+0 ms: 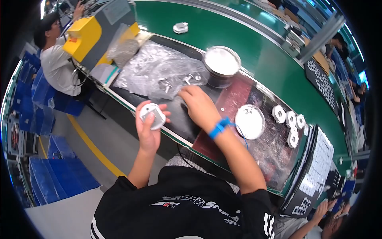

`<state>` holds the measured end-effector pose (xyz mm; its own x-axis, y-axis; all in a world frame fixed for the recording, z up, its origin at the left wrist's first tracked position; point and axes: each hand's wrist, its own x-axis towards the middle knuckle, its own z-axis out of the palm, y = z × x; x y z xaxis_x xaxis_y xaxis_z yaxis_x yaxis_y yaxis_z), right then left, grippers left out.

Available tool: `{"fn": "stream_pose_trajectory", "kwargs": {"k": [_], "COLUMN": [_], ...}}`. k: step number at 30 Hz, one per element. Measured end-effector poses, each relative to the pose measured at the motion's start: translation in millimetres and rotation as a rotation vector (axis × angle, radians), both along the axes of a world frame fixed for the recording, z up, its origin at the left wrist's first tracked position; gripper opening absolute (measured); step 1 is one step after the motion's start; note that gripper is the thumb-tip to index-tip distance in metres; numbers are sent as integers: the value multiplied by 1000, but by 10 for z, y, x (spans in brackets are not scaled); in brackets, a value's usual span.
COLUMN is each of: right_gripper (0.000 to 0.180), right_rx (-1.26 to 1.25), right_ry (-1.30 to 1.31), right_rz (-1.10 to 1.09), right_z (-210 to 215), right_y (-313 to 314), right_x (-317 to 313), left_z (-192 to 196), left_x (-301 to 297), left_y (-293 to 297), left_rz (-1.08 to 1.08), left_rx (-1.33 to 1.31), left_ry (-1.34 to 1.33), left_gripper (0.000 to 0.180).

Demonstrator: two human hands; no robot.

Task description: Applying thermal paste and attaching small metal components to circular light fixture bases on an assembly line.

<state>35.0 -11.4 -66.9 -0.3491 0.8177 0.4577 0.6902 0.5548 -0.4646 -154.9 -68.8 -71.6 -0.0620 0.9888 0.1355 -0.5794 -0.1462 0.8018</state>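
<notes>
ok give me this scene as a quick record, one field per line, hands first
left hand: holds a white rounded part
right hand: fingers at a clear plastic bag's near edge; grip unclear
right wrist: blue strap
on or in bag: small pieces
beyond right hand: round container, white top
right side: white disc, cluster of white ring-shaped parts
upper left: yellow and grey machine

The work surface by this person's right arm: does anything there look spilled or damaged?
Yes: the dark reddish surface looks blotchy, with pale smudges beside the round white disc. The black surface by the right hand looks plainer. Whether wear or spilled residue, I can't tell.
</notes>
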Motion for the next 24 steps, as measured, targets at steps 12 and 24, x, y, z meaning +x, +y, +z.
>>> {"fn": "stream_pose_trajectory", "kwargs": {"k": [12, 24], "right_gripper": [64, 31], "right_rx": [-26, -55], "right_ry": [-373, -399], "right_rz": [435, 257], "right_z": [92, -142], "right_y": [1581, 1734], "right_x": [-1289, -1301], "left_z": [-199, -476], "left_x": [-1845, -1991], "left_y": [1142, 1287], "left_rz": [20, -193], "left_rx": [-340, -227], "left_ry": [17, -381], "left_gripper": [55, 57]}}
